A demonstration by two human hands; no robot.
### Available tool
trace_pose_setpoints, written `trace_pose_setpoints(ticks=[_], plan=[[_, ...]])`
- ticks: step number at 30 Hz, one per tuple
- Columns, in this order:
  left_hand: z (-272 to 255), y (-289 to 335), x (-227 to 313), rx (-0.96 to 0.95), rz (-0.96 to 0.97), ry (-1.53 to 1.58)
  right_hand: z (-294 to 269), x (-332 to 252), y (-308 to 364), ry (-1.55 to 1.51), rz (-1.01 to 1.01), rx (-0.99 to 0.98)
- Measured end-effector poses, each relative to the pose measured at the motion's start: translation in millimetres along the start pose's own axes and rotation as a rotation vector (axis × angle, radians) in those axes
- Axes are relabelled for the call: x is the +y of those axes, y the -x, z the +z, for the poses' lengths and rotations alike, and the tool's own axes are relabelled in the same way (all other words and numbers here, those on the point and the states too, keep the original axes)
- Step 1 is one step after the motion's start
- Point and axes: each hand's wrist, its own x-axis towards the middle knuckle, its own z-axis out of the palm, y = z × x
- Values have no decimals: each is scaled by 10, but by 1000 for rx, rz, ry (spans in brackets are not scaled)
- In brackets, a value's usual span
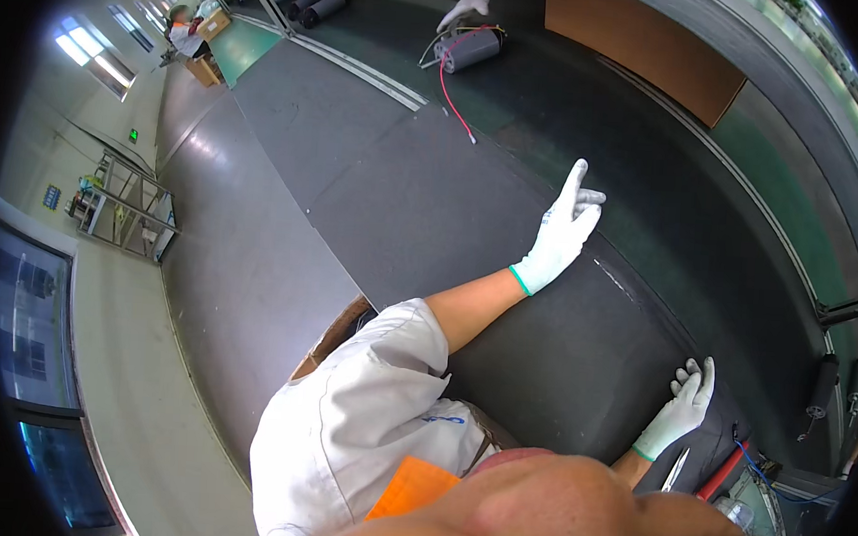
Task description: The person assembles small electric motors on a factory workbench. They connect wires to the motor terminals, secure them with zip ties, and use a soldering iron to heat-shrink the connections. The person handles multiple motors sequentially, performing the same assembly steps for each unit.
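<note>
Nothing is held by the spread left grip (560,234) or loosely curled right grip (685,407), and past the left one a grey cylinder (473,50) is seen, its red wire (446,95) seemingly joined at one end only.

A dark grey mat (385,178) covers the near bench top, creased by seams and marked with a pale scuff (618,280) to the lower right of the grey wired cylinder (474,50). That cylinder lies on its side on the dark green work surface (646,197) beyond the mat. Its red lead (445,89) trails down to the mat's border. Left of the cylinder I see dark cylinders (323,10) lying, and a metal rail (362,67) running along the surface. Well apart from it, at the mat's lower right, lie a silver blade (675,469) and a red-handled tool (722,472). Well left of it, the grey floor (237,229) bears a metal-framed cart (126,215).
</note>
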Motion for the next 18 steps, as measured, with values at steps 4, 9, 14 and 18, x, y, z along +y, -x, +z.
trace_pose_setpoints(ticks=[4, 9, 14, 18], plan=[[-10, -21, -102, -21, 66, 41, -9, 38, -24, 9, 6, -8], [74, -36, -50, -13, 68, -7, -6, -3, -39, 16, 26, 15], [224, 202, 254, -134, 150, 12, 94, -76, -31, -15, 16, -18], [647, 87, 766, -229, 294, 289, 63, -31, -96, -49, 31, -5]])
